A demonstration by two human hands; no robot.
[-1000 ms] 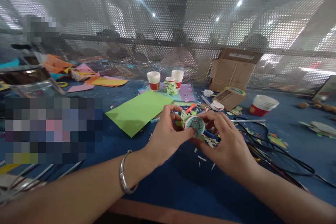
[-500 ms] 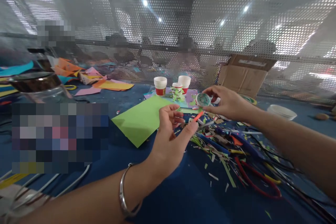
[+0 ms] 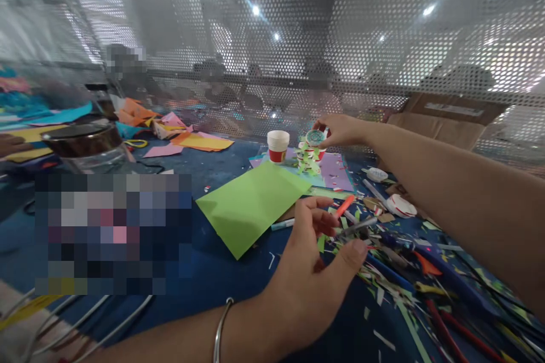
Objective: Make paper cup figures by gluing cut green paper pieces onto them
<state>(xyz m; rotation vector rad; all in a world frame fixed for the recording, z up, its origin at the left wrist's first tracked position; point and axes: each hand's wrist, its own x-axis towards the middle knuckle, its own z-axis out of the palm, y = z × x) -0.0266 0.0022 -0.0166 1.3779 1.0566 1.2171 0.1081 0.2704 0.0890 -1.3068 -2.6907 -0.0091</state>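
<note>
My right hand (image 3: 340, 129) reaches far across the blue table and pinches a small round paper cup piece with a green drawn top (image 3: 315, 137). It holds this just above a stack of cut cup pieces with green paper bits (image 3: 307, 159). My left hand (image 3: 313, 272), with a metal bangle on the wrist, hovers low over the table with its fingers loosely curled and apart, nothing in them. A green paper sheet (image 3: 253, 204) lies just left of it.
A red-and-white paper cup (image 3: 277, 146) stands beside the stack on a purple sheet (image 3: 336, 170). Pens, an orange marker (image 3: 344, 205), paper scraps and cables litter the right side. A cardboard box (image 3: 447, 116) stands at the back right. Coloured papers and a glass jar (image 3: 87, 147) lie left.
My right hand carried the round cup piece away from my left hand and out to the far stack. My left hand let go and stayed low. The view swung left.
</note>
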